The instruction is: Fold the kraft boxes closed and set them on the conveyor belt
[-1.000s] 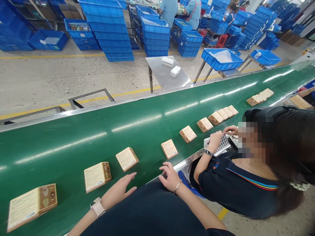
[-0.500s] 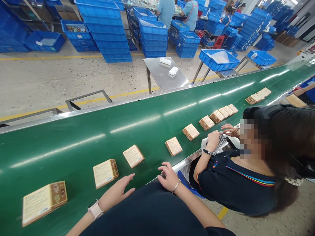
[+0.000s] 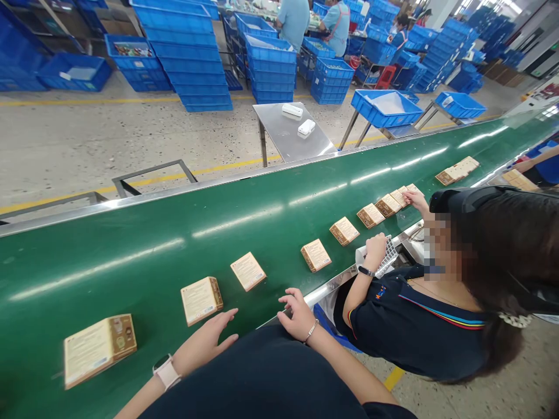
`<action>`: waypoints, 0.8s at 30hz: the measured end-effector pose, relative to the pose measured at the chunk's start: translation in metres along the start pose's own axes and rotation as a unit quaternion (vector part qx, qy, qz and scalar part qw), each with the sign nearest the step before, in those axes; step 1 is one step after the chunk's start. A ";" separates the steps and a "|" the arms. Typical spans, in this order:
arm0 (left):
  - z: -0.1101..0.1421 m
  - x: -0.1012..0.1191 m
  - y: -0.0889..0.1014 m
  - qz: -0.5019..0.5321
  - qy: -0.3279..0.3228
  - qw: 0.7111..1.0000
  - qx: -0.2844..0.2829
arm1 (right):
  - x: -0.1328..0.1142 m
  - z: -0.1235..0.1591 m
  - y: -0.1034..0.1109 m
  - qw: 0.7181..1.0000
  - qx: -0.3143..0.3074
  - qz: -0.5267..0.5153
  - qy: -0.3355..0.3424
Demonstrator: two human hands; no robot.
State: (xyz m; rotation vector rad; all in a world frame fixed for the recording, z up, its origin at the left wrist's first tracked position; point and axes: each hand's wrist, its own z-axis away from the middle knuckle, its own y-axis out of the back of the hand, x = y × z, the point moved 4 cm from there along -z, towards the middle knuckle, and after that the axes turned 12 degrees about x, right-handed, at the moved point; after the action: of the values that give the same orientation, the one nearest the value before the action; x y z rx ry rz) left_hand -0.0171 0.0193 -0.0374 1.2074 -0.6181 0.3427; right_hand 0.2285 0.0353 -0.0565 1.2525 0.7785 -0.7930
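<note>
My left hand [image 3: 205, 342] lies flat and open on the near edge of the green conveyor belt [image 3: 183, 233], a pale watch on its wrist. It holds nothing; a tan box [image 3: 201, 299] lies just beyond its fingertips. My right hand [image 3: 297, 314] rests on the belt's metal rim with fingers loosely curled, empty, a thin bracelet on the wrist. A row of several tan boxes runs along the belt: one at the lower left [image 3: 99, 348], one past my hands [image 3: 248, 270], another further right [image 3: 315, 255].
A seated person in a dark shirt [image 3: 419, 326] works at my right, one hand reaching to boxes [image 3: 388, 205] on the belt. A steel table [image 3: 290, 132] stands beyond the belt. Stacked blue crates [image 3: 187, 52] and other workers fill the far floor.
The boxes have travelled rightward along the belt. The person beside me has stretched one hand out onto the boxes. My own hands have barely moved.
</note>
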 end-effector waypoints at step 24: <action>-0.007 0.013 -0.006 0.027 0.006 1.000 0.004 | 0.009 -0.006 0.011 1.000 0.020 -0.002 -0.008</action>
State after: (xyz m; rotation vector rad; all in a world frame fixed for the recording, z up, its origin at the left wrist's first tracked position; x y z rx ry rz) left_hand -0.0014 0.0234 -0.0355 1.1968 -0.6410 0.3969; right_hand 0.2424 0.0418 -0.0593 1.2794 0.7542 -0.8242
